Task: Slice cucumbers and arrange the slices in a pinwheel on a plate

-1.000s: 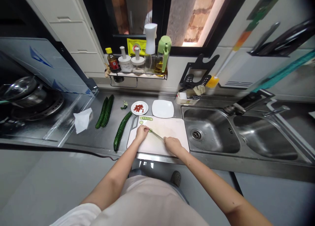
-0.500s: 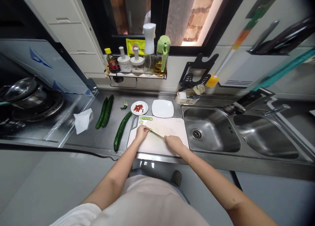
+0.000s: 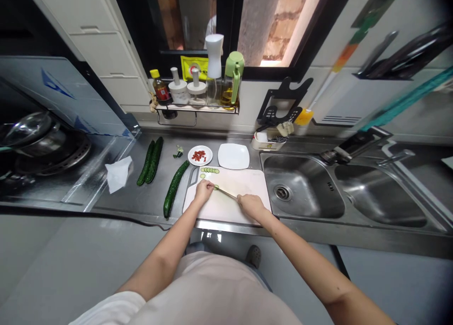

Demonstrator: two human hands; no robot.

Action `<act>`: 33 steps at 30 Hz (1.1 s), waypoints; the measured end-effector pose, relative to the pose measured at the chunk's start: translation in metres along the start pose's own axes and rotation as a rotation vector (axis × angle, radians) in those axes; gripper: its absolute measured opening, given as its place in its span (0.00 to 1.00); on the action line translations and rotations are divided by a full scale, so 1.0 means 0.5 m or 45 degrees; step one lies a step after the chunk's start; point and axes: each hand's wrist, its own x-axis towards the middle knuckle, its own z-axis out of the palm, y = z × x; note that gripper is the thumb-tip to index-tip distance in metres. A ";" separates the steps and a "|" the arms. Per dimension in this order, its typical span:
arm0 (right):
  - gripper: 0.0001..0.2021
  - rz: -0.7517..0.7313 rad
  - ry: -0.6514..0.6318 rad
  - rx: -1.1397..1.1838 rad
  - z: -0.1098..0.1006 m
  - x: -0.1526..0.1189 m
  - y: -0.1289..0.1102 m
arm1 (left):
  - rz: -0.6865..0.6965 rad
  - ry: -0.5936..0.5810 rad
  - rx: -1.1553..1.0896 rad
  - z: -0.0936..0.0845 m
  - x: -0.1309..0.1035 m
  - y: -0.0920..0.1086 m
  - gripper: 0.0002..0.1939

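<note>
My right hand (image 3: 249, 206) grips the handle of a knife (image 3: 227, 193), whose blade points left across the white cutting board (image 3: 226, 212). At the blade's tip my left hand (image 3: 204, 191) pinches a small cucumber slice (image 3: 215, 187). Above it on the board lies a row of overlapping cucumber slices (image 3: 210, 170), with a single slice (image 3: 203, 176) just below. Left of the board rests a whole dark green cucumber (image 3: 176, 189). Behind the board stand a white plate of red pieces (image 3: 200, 155) and a plain white square plate (image 3: 233, 156).
Two more cucumbers (image 3: 150, 161) and a white paper towel (image 3: 119, 174) lie on the steel counter at left. A double sink (image 3: 304, 186) is on the right. Behind, a wall rack (image 3: 198, 109) holds seasoning jars and bottles. A lidded pot (image 3: 35, 134) sits far left.
Almost nothing differs. My right hand and the knife have shifted very slightly; my left hand stays at the slice by the blade tip.
</note>
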 end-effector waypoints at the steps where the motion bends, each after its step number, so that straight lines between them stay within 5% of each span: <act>1: 0.15 0.013 -0.004 0.016 0.003 -0.005 0.003 | 0.000 -0.001 -0.004 0.000 0.000 0.000 0.06; 14: 0.16 0.566 0.055 0.481 0.079 -0.061 0.010 | 0.013 0.063 0.013 0.008 -0.017 0.008 0.12; 33: 0.17 0.593 -0.025 0.451 0.076 -0.040 0.000 | 0.046 -0.009 0.020 -0.003 -0.025 0.037 0.03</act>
